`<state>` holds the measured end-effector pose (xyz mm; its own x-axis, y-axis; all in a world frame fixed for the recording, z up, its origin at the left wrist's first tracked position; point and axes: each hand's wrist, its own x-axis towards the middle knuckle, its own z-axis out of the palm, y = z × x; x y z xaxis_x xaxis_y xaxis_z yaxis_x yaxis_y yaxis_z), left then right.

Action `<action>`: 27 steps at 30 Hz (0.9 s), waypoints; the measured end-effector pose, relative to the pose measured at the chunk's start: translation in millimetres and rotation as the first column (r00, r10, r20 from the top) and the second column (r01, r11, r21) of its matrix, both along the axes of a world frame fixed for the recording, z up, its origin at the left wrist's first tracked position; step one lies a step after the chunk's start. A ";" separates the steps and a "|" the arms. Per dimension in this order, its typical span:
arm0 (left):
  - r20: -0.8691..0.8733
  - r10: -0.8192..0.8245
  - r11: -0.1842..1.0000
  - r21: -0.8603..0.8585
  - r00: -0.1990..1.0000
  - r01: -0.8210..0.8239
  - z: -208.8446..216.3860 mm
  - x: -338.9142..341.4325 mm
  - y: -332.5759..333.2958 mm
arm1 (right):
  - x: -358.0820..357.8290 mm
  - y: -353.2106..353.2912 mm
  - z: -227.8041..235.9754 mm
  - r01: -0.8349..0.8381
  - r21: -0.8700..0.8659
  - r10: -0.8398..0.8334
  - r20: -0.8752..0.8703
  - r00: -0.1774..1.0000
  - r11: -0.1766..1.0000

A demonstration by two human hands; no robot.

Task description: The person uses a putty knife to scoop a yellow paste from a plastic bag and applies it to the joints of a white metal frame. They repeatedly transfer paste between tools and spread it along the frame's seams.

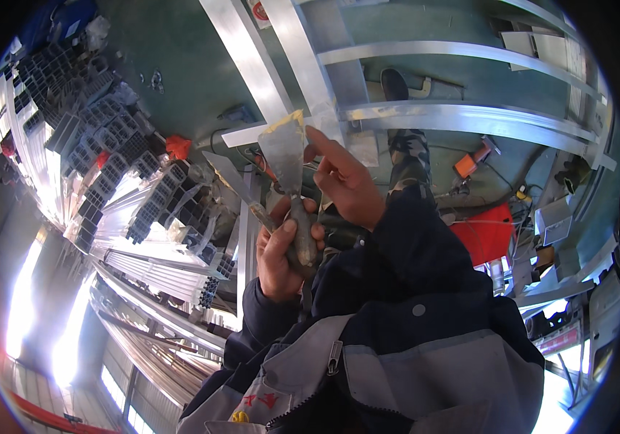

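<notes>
My left hand (276,262) is wrapped round the handles of two putty knives. The wider putty knife (283,153) points its grey blade away from me, with yellowish residue along the far edge. The narrower putty knife (232,178) slants off to the left, also smeared with yellow near its edge. Beside the wide blade is my right hand (347,186), its index finger stretched to the blade's right corner; whether it touches cannot be told. Its other fingers are loosely bent, and I see nothing held in them.
A metal frame (426,52) of silver bars extends ahead and right; yellowish smears mark one bar (397,112). Stacked metal profiles (111,130) fill the left. On the right lie a red sheet-like object (487,233), an orange tool (469,165) and cables. One shoe (394,84) shows beside the frame.
</notes>
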<state>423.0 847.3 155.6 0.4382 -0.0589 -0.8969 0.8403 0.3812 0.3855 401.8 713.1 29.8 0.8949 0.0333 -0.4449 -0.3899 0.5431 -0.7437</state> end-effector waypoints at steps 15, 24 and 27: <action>0.068 0.025 0.996 0.085 0.997 -0.031 -13.3 12.0 15.8 | -9.4 1.0 -45.5 0.114 0.175 -0.019 -0.470 0.882 0.978; 0.008 -0.048 0.999 0.023 0.999 0.048 -27.9 6.3 14.2 | 25.2 9.4 -96.3 0.123 0.312 0.099 -0.609 0.787 0.942; -0.011 -0.092 0.995 0.049 0.996 0.092 -31.7 8.0 14.4 | 31.7 9.3 -97.9 0.072 0.285 0.129 -0.628 0.768 0.956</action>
<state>430.9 861.7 123.9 0.4249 -0.0543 -0.9036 0.8744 0.2830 0.3942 433.5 722.4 -68.1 0.4061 0.2649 -0.8746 -0.7339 0.6647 -0.1395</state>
